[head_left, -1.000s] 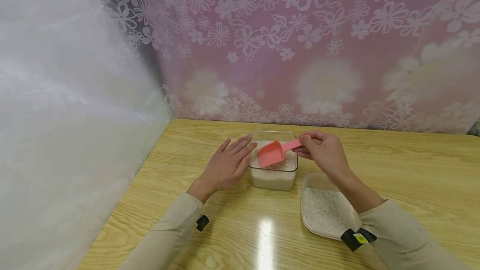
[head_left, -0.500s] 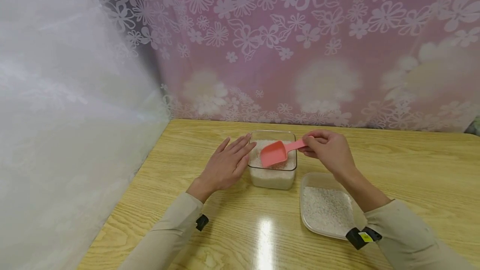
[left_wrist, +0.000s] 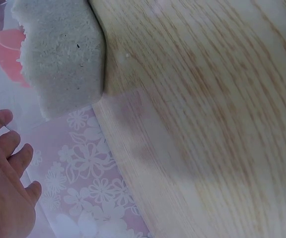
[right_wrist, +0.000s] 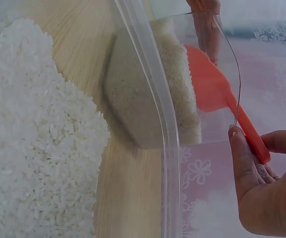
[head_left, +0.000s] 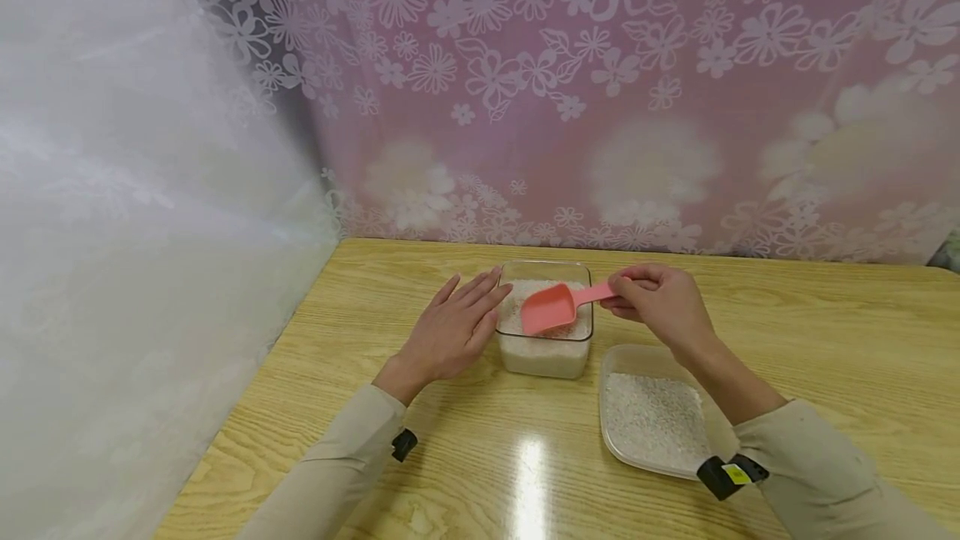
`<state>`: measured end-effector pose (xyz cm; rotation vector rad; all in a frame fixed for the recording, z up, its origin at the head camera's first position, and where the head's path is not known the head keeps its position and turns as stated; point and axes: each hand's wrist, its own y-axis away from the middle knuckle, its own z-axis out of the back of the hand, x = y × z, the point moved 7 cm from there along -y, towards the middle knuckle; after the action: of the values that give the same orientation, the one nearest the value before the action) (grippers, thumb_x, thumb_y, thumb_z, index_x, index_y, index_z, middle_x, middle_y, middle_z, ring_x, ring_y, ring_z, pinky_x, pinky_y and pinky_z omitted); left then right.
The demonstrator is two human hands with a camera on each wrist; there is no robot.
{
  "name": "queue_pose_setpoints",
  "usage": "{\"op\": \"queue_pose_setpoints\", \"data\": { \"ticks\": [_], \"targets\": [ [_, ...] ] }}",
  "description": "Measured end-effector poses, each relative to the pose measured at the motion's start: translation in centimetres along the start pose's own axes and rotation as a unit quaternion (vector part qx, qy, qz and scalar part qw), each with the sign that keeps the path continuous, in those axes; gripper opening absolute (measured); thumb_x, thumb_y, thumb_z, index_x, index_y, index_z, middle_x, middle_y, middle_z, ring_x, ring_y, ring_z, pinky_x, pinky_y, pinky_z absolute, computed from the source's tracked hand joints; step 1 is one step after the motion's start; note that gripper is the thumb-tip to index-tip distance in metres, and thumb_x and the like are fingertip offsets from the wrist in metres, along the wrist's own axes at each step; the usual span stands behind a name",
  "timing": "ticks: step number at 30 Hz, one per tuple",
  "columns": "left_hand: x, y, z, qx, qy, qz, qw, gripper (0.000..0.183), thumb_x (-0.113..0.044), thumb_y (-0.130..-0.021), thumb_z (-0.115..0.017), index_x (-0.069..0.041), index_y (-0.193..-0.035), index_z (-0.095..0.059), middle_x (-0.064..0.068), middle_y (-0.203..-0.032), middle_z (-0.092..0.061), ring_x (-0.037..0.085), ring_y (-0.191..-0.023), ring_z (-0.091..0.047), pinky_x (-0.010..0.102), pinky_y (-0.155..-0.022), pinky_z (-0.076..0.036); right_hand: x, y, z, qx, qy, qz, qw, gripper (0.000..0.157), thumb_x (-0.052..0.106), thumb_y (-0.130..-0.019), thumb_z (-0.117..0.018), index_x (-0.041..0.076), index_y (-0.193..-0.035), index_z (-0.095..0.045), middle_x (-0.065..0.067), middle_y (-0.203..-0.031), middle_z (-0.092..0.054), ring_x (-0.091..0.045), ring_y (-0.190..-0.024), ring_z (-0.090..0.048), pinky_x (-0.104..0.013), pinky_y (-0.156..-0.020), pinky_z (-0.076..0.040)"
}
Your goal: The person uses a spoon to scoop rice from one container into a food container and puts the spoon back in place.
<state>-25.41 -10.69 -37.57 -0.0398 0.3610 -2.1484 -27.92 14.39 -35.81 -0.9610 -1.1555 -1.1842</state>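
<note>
My right hand (head_left: 663, 302) pinches the handle of a pink scoop (head_left: 550, 309) between thumb and fingers. The scoop's bowl lies at the rice surface inside a clear square container (head_left: 545, 361), its handle crossing the right rim. In the right wrist view the scoop (right_wrist: 210, 82) shows through the clear wall, against the rice (right_wrist: 182, 99). My left hand (head_left: 450, 332) has its fingers extended and rests against the left rim of that container. In the left wrist view, the fingers of the left hand (left_wrist: 11, 173) appear beside the rice-filled container (left_wrist: 66, 54).
A second, wider plastic container (head_left: 611, 440) with rice in it stands front right, beneath my right forearm. The wooden table (head_left: 337, 298) meets a pink flowered curtain (head_left: 480, 107) at the back and a whitish sheet (head_left: 150, 232) at the left.
The right hand and scoop have shifted slightly to the right over the container. The left hand stays in place at the rim.
</note>
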Motion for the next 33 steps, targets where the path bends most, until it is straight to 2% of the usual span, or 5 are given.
{"op": "queue_pose_setpoints", "data": {
  "ticks": [8,17,21,28,33],
  "targets": [
    [0.1,-0.1,-0.2,0.003,-0.003,0.001,1.0,0.052,-0.04,-0.105,-0.015,-0.023,-0.15,-0.036,-0.002,-0.156,-0.024,0.012,-0.141,-0.02,0.04,-0.116,-0.011,-0.1,0.0,0.1,0.014,0.008,-0.012,1.0,0.045,0.022,-0.097,-0.058,-0.012,-0.126,-0.049,-0.022,-0.105,-0.066,-0.015,-0.084,-0.07,-0.028,-0.076,-0.055],
    [0.2,0.0,-0.1,0.004,-0.007,-0.006,0.9999,0.046,-0.029,-0.105,-0.034,-0.021,-0.15,-0.034,-0.001,-0.156,-0.023,0.014,-0.142,-0.02,0.042,-0.116,-0.01,-0.1,0.0,1.0,0.023,0.035,-0.008,0.999,0.055,0.032,-0.099,-0.053,-0.01,-0.134,-0.044,-0.027,-0.117,-0.059,-0.016,-0.092,-0.068,-0.028,-0.077,-0.055],
    [0.3,0.1,-0.2,0.006,-0.013,-0.005,0.9999,0.047,-0.03,-0.105,-0.033,-0.022,-0.151,-0.031,-0.002,-0.157,-0.021,0.014,-0.142,-0.019,0.041,-0.116,-0.01,-0.1,0.1,1.6,0.019,0.057,-0.004,0.998,0.059,0.036,-0.1,-0.05,-0.009,-0.136,-0.042,-0.028,-0.12,-0.058,-0.02,-0.096,-0.067,-0.028,-0.078,-0.055],
    [0.7,0.4,-0.3,0.009,-0.015,-0.003,0.9998,0.051,-0.039,-0.105,-0.021,-0.023,-0.154,-0.021,-0.001,-0.157,-0.017,0.017,-0.143,-0.018,0.042,-0.116,-0.009,0.3,0.8,3.1,0.014,0.148,0.033,0.988,0.059,0.043,-0.1,-0.046,-0.005,-0.134,-0.046,-0.025,-0.122,-0.06,-0.032,-0.106,-0.062,-0.025,-0.078,-0.055],
    [1.2,0.7,-0.3,0.005,-0.011,0.01,0.9999,0.056,-0.044,-0.104,-0.022,-0.021,-0.155,-0.015,0.0,-0.158,-0.02,0.017,-0.143,-0.017,0.042,-0.116,-0.009,0.3,1.6,4.5,0.008,0.233,0.041,0.972,0.062,0.051,-0.098,-0.044,0.0,-0.133,-0.049,-0.022,-0.123,-0.058,-0.037,-0.111,-0.057,-0.046,-0.084,-0.052]
  ]
}}
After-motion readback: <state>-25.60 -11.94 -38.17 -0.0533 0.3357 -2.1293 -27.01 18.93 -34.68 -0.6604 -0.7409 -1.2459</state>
